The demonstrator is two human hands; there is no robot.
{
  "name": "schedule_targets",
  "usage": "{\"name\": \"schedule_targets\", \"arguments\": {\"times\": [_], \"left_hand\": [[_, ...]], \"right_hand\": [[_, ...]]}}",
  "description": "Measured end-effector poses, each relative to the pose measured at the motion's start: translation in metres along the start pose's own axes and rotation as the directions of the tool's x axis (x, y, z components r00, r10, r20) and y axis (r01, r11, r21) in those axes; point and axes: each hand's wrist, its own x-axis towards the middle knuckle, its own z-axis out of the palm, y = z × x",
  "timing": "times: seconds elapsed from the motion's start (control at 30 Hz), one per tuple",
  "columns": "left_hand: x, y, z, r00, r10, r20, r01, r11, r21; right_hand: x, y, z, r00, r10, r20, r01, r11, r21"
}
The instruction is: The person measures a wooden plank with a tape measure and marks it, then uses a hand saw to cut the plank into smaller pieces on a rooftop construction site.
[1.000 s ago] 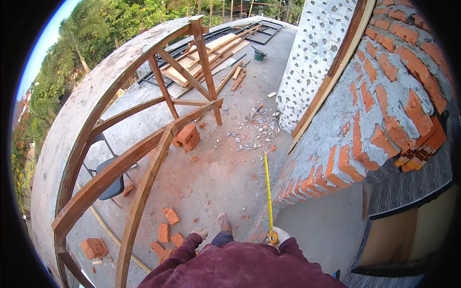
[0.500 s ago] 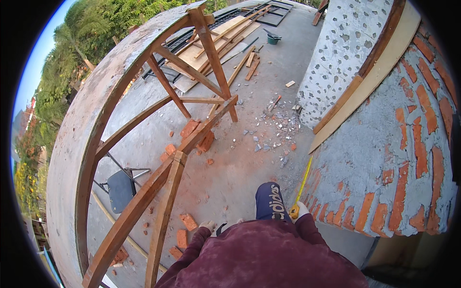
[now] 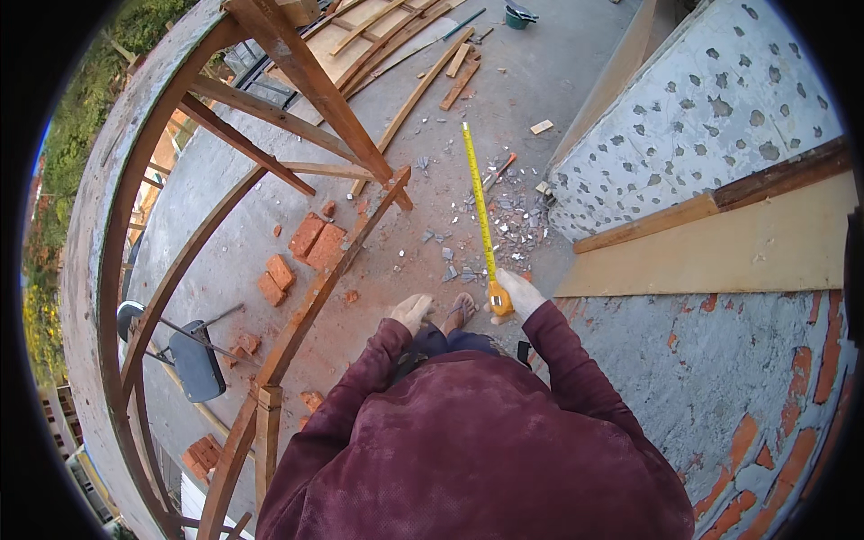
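Observation:
My right hand (image 3: 518,290) grips a yellow tape measure case (image 3: 499,297), with its yellow blade (image 3: 476,189) stretched forward above the rubble-strewn concrete floor. My left hand (image 3: 411,310) is to the left, fingers bent and closed; whatever they hold, if anything, is hidden. Below and between the hands, my sandalled foot (image 3: 459,313) shows on the floor. Small grey and white fragments (image 3: 522,220) and a red-handled tool (image 3: 499,171) lie beside the tape in view.
A timber frame (image 3: 306,315) arches along the left, with bricks (image 3: 315,238) and a folding chair (image 3: 193,360) behind it. On the right stand a pitted white wall (image 3: 684,144), a board (image 3: 702,261) and mortared brickwork (image 3: 747,405). Planks (image 3: 423,81) and a green bucket (image 3: 517,20) lie ahead.
The view has turned downward and toward the wall. The tape's blade has left the wall's lower edge and now points forward over the floor. Both hands appear higher in view.

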Motion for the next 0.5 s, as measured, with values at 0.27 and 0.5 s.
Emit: {"name": "schedule_targets", "arguments": {"times": [0.27,0.5], "left_hand": [[0.143,0.168,0.079,0.97,0.094,0.222,0.023,0.88,-0.475],[0.284,0.258,0.038,0.949,0.096,0.299,0.122,0.765,-0.633]], "right_hand": [[0.072,-0.116,0.014,0.968,-0.231,0.096,0.248,0.93,-0.271],[0.195,-0.269,-0.031,0.93,-0.207,0.305,0.361,0.344,-0.867]]}}
